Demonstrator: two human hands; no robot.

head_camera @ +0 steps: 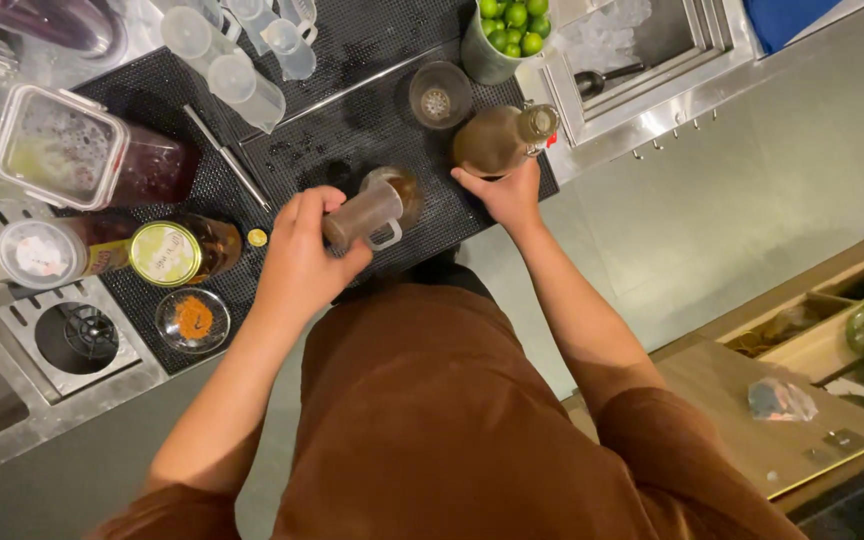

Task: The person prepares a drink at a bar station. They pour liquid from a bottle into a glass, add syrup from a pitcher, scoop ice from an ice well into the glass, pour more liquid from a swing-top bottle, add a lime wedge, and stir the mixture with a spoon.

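Left hand (302, 255): fingers wrapped around a small clear measuring cup (364, 213) with a handle, tilted on its side, its mouth over a glass (399, 193) holding brown liquid. Both sit above the black bar mat (352, 130) at the middle of the worktop.

Right hand (507, 195): fingers closed on the base of a brown glass bottle (502, 138), which lies tilted, its neck pointing away to the right, near the mat's right edge.

Behind the glass: a metal strainer cup (440, 95), upright on the mat. Beyond it, a metal tub of limes (510, 28). To the right, a steel ice well (642, 40) with a scoop (607, 77) in it.

Far end of the mat: several clear plastic cups (242, 60), lying over. A long metal bar spoon (229, 155) lies diagonally on the mat.

Left of the left hand: a jar with a gold lid (167, 253), a lidded tub (37, 255), a clear box with dark red contents (82, 150), a small glass dish of orange powder (192, 320), a small coin-like cap (257, 238).

Near edge, right: a crumpled plastic wrapper (780, 400) on a wooden ledge.
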